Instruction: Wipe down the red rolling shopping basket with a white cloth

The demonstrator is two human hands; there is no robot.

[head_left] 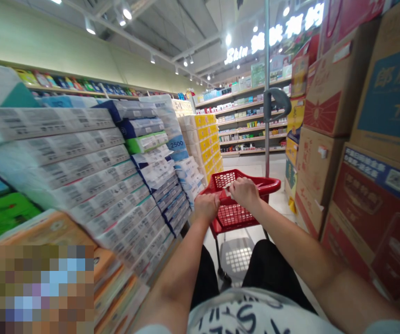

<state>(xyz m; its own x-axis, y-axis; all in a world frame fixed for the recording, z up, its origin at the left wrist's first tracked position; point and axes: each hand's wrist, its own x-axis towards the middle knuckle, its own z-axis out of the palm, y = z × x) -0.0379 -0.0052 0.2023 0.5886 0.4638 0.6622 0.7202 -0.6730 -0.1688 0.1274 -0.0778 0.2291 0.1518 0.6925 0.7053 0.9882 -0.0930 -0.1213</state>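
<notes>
A red plastic shopping cart (235, 218) with a perforated basket stands right in front of my body. My left hand (207, 206) is closed round the left part of its handle. My right hand (244, 191) grips the handle a little farther right, with its fingers wrapped over it. The basket's lattice side shows below my wrists, and part of its inside is hidden by my hands. One caster of the cart shows near the floor between my legs.
Tall stacks of packaged tissue (92, 171) line the left side close by. Cardboard cartons (325, 171) are piled along the right. A metal pole (267, 139) with a grey fitting stands just beyond the cart. Shelves (252, 113) of small goods cross the far end.
</notes>
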